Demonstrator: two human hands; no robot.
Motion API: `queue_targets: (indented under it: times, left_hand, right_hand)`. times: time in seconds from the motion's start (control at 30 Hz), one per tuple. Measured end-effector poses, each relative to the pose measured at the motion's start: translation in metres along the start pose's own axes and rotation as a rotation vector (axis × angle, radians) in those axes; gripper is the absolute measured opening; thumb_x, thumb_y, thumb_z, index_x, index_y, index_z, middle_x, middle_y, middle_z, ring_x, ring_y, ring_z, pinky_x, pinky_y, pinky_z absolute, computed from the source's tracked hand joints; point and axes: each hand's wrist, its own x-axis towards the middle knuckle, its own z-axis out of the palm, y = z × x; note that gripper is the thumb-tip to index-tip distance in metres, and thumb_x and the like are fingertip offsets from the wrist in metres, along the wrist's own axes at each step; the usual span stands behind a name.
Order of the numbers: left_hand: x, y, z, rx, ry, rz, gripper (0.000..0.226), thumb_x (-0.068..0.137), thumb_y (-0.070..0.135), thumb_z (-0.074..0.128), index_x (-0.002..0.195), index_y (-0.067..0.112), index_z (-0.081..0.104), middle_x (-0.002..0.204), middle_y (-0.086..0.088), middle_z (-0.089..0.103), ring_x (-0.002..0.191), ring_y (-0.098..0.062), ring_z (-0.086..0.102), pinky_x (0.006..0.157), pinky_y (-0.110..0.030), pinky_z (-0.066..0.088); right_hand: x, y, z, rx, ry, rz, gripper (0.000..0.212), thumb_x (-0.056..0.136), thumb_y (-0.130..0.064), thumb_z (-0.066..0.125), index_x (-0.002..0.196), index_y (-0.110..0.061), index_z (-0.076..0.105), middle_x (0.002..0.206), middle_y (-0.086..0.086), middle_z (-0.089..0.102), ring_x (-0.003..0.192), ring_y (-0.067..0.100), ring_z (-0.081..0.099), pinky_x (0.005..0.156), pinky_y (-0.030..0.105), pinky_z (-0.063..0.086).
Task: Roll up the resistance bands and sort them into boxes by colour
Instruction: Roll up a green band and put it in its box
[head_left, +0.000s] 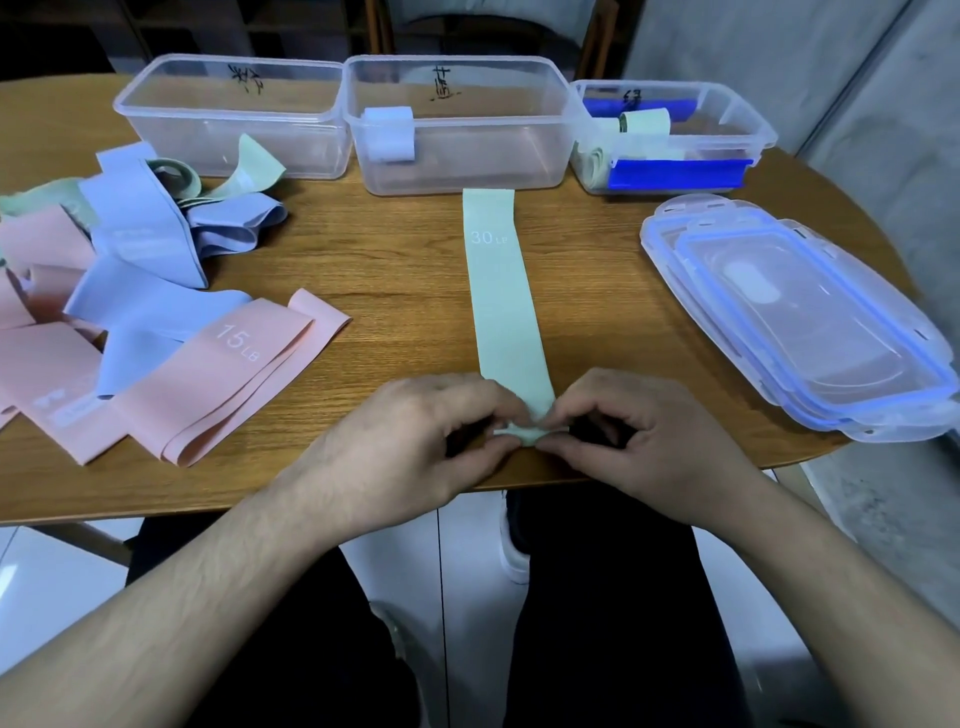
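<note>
I have a green band (498, 291) laid out flat on the wooden table (384, 260), running straight away from me towards the middle box (460, 124); its far end stops just short of that box's front wall, and "30 LB" is printed near that end. The near end sits at the table's edge, where both my hands meet. My left hand (415, 441) pinches the small rolled-up start of the band between thumb and curled fingers, and my right hand (639, 441) does the same from the other side, fingertips almost touching those of the left over the little roll.

Three clear boxes stand in a row at the back. The left box (234, 114) holds no roll that I can make out. The middle box contains one pale blue roll (389, 134) against its left wall. The right box (670, 135) has blue clips and holds green rolls (644, 124) (how many, I cannot tell).

To my left lies a loose heap of bands (130, 270): pink, blue and a few green ones, overlapping each other. The nearest pink band (218, 374) reads "15 LB" and lies partly over a blue one. On my right, near the table's rim, a stack of clear lids (800, 322) with blue seals rests, well apart from the band I hold.
</note>
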Motion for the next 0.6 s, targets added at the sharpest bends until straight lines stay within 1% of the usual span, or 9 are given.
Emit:
queue_targets:
  times: [0.1,0.13,0.17,0.2,0.27,0.33,0.4,0.5,0.6]
  left_hand:
    - [-0.0006,-0.0010,0.0017,0.046,-0.001,0.008,0.012,0.092,0.017,0.066,0.103,0.017,0.070,0.096,0.029,0.049,0.081,0.015,0.049,0.075,-0.004,0.036]
    - [-0.0008,-0.0013,0.0021,0.063,0.000,0.006,0.012,0.092,0.017,0.066,0.103,0.017,0.070,0.097,0.030,0.046,0.082,0.015,0.048,0.077,-0.002,0.034]
    - [-0.0011,-0.0016,0.0024,0.076,0.000,0.009,0.012,0.092,0.016,0.067,0.103,0.017,0.070,0.098,0.028,0.046,0.084,0.013,0.050,0.079,-0.001,0.033]
    - [-0.0014,-0.0018,0.0028,0.086,0.000,0.015,0.012,0.092,0.017,0.067,0.104,0.017,0.070,0.099,0.025,0.049,0.087,0.009,0.053,0.081,-0.001,0.034]
    - [-0.0021,-0.0019,0.0036,0.099,-0.004,0.025,0.014,0.092,0.018,0.066,0.106,0.016,0.071,0.102,0.015,0.059,0.089,-0.001,0.060,0.082,-0.006,0.039]
    - [-0.0027,-0.0024,0.0040,0.101,-0.004,0.026,0.017,0.092,0.020,0.067,0.107,0.016,0.071,0.104,0.008,0.063,0.090,-0.006,0.062,0.082,-0.010,0.043]
    - [-0.0030,-0.0030,0.0046,0.120,0.000,0.022,0.020,0.090,0.024,0.068,0.108,0.016,0.071,0.105,0.005,0.063,0.089,-0.008,0.063,0.082,-0.012,0.045]
    - [-0.0030,-0.0041,0.0053,0.154,0.013,0.003,0.026,0.088,0.033,0.064,0.106,0.017,0.073,0.102,0.001,0.060,0.084,-0.008,0.059,0.080,-0.008,0.040]
    - [-0.0029,-0.0041,0.0058,0.151,0.029,-0.009,0.027,0.088,0.035,0.062,0.105,0.018,0.075,0.100,0.002,0.059,0.082,-0.007,0.058,0.079,-0.005,0.038]
  right_hand:
    - [0.0005,-0.0005,0.0019,0.002,0.016,0.001,0.007,0.081,-0.023,0.077,0.085,-0.023,0.071,0.082,-0.008,0.067,0.071,0.012,0.061,0.063,0.025,0.045]
    - [0.0003,-0.0002,0.0029,-0.011,0.018,-0.003,0.007,0.082,-0.023,0.077,0.086,-0.023,0.071,0.083,-0.009,0.066,0.073,0.013,0.062,0.064,0.029,0.046]
    - [-0.0002,0.0000,0.0036,-0.028,0.018,-0.010,0.007,0.082,-0.023,0.076,0.087,-0.023,0.070,0.085,-0.011,0.065,0.074,0.013,0.062,0.065,0.030,0.047]
    - [-0.0004,0.0005,0.0042,-0.046,0.018,-0.018,0.007,0.083,-0.023,0.075,0.088,-0.022,0.070,0.086,-0.012,0.063,0.075,0.012,0.062,0.065,0.027,0.046]
    - [-0.0006,0.0011,0.0045,-0.072,0.017,-0.019,0.008,0.083,-0.022,0.075,0.088,-0.019,0.070,0.088,-0.014,0.058,0.075,0.006,0.058,0.066,0.016,0.040]
    - [-0.0003,0.0007,0.0041,-0.091,0.019,-0.015,0.007,0.083,-0.021,0.075,0.088,-0.018,0.071,0.088,-0.014,0.055,0.073,0.001,0.054,0.066,0.010,0.035]
    - [-0.0001,-0.0009,0.0048,-0.105,0.017,-0.008,0.007,0.083,-0.021,0.074,0.087,-0.017,0.071,0.088,-0.013,0.055,0.071,-0.001,0.052,0.065,0.008,0.033]
    - [-0.0004,-0.0023,0.0064,-0.125,0.021,-0.004,0.008,0.085,-0.025,0.071,0.089,-0.019,0.071,0.088,-0.015,0.055,0.071,-0.001,0.053,0.065,0.010,0.033]
    - [-0.0012,-0.0020,0.0065,-0.122,0.024,0.014,0.013,0.086,-0.032,0.067,0.092,-0.022,0.071,0.090,-0.015,0.056,0.071,0.004,0.054,0.063,0.014,0.036]
